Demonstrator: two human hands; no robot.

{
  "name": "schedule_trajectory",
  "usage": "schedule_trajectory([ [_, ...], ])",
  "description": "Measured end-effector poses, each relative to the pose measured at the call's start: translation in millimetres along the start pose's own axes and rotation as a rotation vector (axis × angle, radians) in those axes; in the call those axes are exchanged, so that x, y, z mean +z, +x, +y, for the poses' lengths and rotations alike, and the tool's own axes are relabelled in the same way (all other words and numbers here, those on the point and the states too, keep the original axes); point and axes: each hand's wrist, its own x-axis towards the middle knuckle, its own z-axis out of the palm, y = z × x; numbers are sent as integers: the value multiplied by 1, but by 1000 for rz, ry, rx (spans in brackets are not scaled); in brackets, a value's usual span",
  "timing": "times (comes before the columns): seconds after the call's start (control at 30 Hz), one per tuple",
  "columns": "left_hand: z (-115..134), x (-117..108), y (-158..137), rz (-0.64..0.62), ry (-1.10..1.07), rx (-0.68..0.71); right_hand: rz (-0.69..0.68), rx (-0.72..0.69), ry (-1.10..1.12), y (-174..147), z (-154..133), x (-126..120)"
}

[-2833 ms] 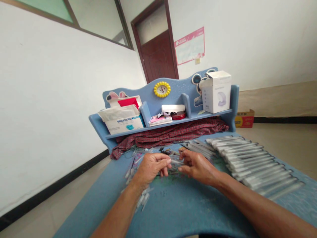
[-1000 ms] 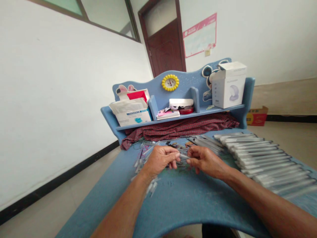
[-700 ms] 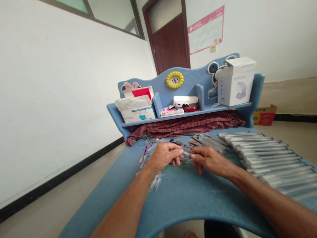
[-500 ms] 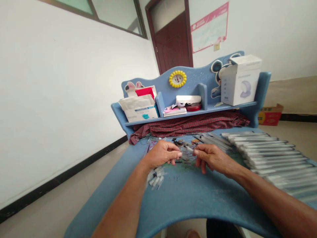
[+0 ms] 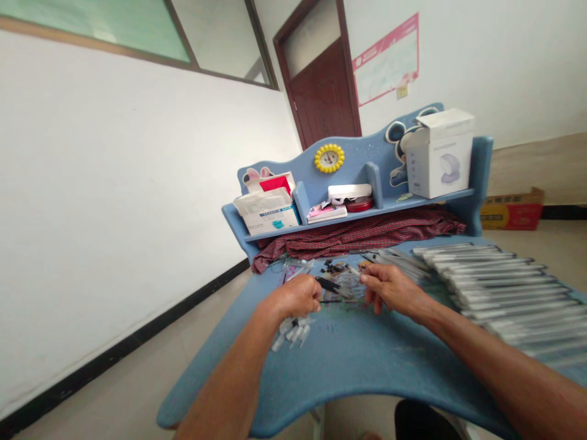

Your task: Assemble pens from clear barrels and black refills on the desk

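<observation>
My right hand (image 5: 387,287) pinches a small clear piece that looks like a pen cap (image 5: 354,271) between thumb and forefinger, just above the table. Curled inward, my left hand (image 5: 296,296) has its fingertips turned away from view, so whatever they hold is hidden. Black slim pen parts (image 5: 328,283) show right beside its knuckles. Below that hand lies a small pile of clear caps (image 5: 293,332). Between the hands and beyond are small black pieces (image 5: 334,267) and thin loose pen parts on the blue table (image 5: 367,360).
Many clear pens (image 5: 499,293) lie in a row at the right, with more thin tubes (image 5: 406,264) beside them. A checked cloth (image 5: 358,234) is bunched under the shelf (image 5: 302,229). On the shelf stand a white box (image 5: 440,156) and a mask box (image 5: 270,214).
My left hand has drawn back to the left and turned its fingers under, uncovering the black pen parts. My right hand stays nearly in place with its piece. The camera view has shifted slightly.
</observation>
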Motion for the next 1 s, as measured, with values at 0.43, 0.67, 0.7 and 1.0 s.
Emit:
schedule_trajectory([
  [0.43,15,17,-21,-42,555,-171,87,-40,-37,2,-1,-2],
  [0.67,16,24,-16,-69,590,-193,116,-53,-92,4,-2,-3],
  [0.7,15,25,-16,-74,592,-193,119,-56,-98,3,-2,-3],
  [1.0,12,28,-2,226,222,-7,141,-159,-59,2,-5,-4],
])
